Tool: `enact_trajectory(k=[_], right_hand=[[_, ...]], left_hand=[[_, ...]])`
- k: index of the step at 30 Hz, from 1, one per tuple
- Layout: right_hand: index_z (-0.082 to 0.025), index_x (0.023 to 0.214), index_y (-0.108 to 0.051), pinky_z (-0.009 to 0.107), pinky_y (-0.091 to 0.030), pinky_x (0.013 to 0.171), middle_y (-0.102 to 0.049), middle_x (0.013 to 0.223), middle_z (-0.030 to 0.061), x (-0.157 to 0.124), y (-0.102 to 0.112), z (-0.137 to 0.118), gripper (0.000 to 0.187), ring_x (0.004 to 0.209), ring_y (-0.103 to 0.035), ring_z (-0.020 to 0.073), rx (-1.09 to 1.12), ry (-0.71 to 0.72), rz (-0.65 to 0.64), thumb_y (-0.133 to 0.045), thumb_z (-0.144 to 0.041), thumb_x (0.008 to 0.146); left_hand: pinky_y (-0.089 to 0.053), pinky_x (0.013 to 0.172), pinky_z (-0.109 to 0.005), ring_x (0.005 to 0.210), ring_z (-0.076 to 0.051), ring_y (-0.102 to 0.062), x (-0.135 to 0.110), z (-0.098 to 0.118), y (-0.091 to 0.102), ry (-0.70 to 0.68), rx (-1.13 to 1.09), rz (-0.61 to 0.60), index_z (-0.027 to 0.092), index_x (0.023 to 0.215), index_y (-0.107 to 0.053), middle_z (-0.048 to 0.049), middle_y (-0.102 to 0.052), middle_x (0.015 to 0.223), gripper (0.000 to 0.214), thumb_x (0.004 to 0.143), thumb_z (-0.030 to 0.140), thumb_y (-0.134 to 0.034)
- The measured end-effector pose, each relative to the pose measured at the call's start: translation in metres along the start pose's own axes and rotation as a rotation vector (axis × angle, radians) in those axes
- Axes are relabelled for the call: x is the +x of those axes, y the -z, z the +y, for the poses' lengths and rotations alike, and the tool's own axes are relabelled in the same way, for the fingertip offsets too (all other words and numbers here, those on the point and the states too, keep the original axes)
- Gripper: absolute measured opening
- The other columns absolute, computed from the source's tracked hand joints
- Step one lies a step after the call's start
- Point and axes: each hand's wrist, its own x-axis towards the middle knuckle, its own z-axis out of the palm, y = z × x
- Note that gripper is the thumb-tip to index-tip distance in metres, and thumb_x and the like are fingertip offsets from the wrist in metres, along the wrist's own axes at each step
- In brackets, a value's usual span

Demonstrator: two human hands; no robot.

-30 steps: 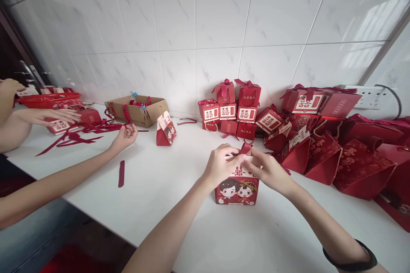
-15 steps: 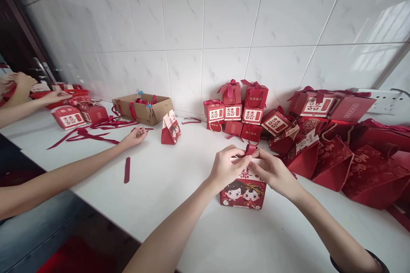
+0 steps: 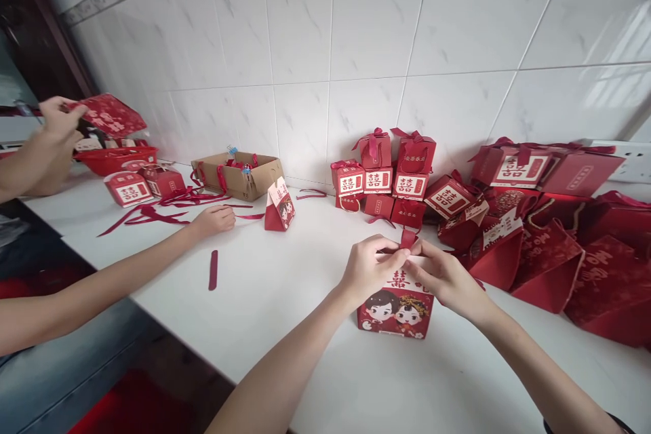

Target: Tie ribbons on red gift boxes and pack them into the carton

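Observation:
A red and white gift box [image 3: 394, 312] with two cartoon faces stands upright on the white table in front of me. Over its top edge, a looped dark red ribbon [image 3: 408, 238] sticks up between my fingers. My left hand [image 3: 373, 264] pinches the ribbon from the left, thumb against forefinger. From the right, my right hand [image 3: 443, 278] pinches the same ribbon, its fingertips meeting those of the left. Both hands partly cover the box's top, so the ribbon's lower part is hidden.
Red boxes [image 3: 379, 180] are stacked by the wall, with larger red bags [image 3: 549, 264] at right. Left of me are a small standing box [image 3: 279, 207], a cardboard box [image 3: 239, 180], loose ribbons [image 3: 157, 213] and a ribbon strip [image 3: 213, 270]. Co-workers' hands [image 3: 216, 218] work there.
My hands stay on the ribbon, barely moved; the view has shifted slightly left. At far left, a co-worker's hand now holds up a red patterned piece. The nearer co-worker's hand has turned.

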Motion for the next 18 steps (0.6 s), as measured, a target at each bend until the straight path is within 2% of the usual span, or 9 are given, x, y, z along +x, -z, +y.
enact_trajectory(k=[4,9,18], right_hand=[[-0.02,0.079,-0.042,0.023,-0.026,0.048,-0.038,0.063,-0.0043,-0.0003,-0.0005,-0.0037,0.033,0.053,-0.031,0.0094,0.069,-0.034,-0.045,-0.045,-0.052,0.086],[-0.02,0.081,-0.043,0.023,-0.027,0.049,-0.039,0.064,-0.0038,0.0002,-0.0002,-0.0072,0.029,0.053,-0.031,0.0096,0.065,-0.011,-0.043,-0.043,-0.048,0.087],[-0.02,0.077,-0.043,0.023,-0.028,0.05,-0.04,0.06,-0.0047,-0.0003,-0.0011,-0.0066,0.026,0.054,-0.033,0.0098,-0.031,-0.011,-0.022,-0.041,-0.043,0.088]], left_hand=[[-0.051,0.063,-0.022,0.069,-0.014,-0.061,-0.0029,-0.0044,-0.0035,-0.044,-0.018,0.054,0.015,0.069,-0.061,-0.0028,-0.061,0.072,0.02,0.078,0.032,-0.06],[-0.051,0.061,-0.022,0.066,-0.013,-0.06,-0.0032,-0.0036,-0.0027,-0.013,-0.022,0.059,0.015,0.067,-0.06,-0.0024,-0.06,0.07,0.023,0.078,0.035,-0.06],[-0.05,0.061,-0.021,0.064,-0.013,-0.06,-0.0038,-0.0046,-0.0024,0.016,-0.021,0.077,0.014,0.068,-0.062,-0.0019,-0.062,0.068,0.022,0.077,0.034,-0.061]])
